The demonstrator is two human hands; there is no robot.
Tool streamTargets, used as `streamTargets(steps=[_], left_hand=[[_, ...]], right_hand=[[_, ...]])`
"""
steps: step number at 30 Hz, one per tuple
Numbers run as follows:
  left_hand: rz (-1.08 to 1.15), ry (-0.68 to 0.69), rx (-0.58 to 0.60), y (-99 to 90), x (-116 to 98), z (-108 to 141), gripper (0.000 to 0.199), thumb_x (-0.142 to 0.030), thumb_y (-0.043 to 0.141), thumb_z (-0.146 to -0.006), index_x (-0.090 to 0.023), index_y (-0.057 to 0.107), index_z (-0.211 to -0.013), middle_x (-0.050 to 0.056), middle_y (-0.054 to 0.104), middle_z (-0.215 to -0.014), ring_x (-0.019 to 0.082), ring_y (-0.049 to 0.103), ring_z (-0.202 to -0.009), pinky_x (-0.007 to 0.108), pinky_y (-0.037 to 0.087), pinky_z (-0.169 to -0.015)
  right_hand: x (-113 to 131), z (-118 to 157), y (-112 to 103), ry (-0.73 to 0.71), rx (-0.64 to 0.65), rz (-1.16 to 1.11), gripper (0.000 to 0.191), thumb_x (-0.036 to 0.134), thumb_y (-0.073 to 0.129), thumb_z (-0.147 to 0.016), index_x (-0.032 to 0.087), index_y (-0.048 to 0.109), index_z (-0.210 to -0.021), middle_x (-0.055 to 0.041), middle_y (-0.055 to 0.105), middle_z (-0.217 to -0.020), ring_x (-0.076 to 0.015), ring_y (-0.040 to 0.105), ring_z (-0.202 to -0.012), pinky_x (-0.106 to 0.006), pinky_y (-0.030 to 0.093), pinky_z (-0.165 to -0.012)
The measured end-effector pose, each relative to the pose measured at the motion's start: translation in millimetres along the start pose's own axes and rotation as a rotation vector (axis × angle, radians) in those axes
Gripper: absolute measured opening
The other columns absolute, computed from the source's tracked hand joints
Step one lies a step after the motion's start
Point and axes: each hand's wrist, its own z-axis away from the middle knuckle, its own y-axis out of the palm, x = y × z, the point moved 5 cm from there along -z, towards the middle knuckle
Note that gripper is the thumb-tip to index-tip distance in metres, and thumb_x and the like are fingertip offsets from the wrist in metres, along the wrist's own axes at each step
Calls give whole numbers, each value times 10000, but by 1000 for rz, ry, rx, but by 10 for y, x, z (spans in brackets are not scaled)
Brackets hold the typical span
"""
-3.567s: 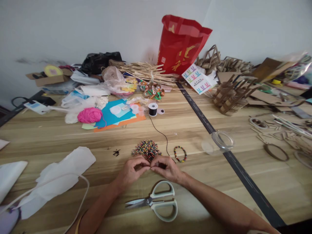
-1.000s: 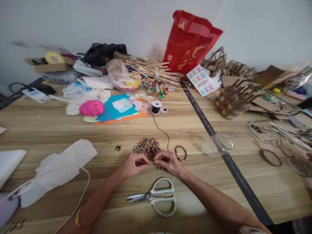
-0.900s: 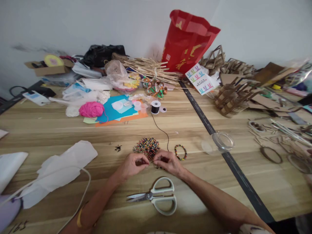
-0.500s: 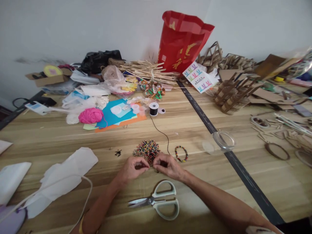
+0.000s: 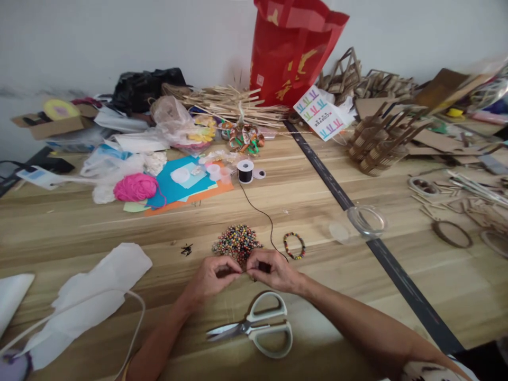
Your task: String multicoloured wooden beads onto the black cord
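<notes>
My left hand (image 5: 216, 274) and my right hand (image 5: 273, 270) meet fingertip to fingertip just in front of a heap of small multicoloured beads (image 5: 238, 241). Both are pinched closed. A thin black cord (image 5: 260, 210) runs from a spool (image 5: 245, 172) down to my right hand, which grips it; its end is hidden by the fingers. What the left fingertips hold is too small to make out. A finished-looking beaded bracelet (image 5: 294, 246) lies right of my right hand. Below the hands rest white-handled scissors (image 5: 254, 328), blades slightly apart and pointing left.
Short black cord pieces (image 5: 186, 249) lie left of the beads. Clear round containers (image 5: 367, 221) stand at right, near small woven baskets (image 5: 373, 145). Pink yarn (image 5: 135, 187), coloured paper (image 5: 178, 185) and a red bag (image 5: 296, 53) are farther back. White sheeting (image 5: 95, 296) lies at left.
The view has shifted slightly, with the background sitting a little higher and farther left. My hands keep the same pinched pose, fingertips close together.
</notes>
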Motion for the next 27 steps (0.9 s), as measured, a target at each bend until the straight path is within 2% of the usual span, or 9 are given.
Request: streamTargets(steps=[27], left_hand=[[-44, -3, 9, 2, 4, -2, 85, -180, 615, -709, -120, 674, -723, 69, 705, -711, 164, 644, -664, 235, 500, -630]], right_hand=[[-1, 1, 5, 24, -2, 27, 67, 152, 583, -820, 145, 611, -761, -6, 573, -693, -107, 523, -629, -197, 404, -577]])
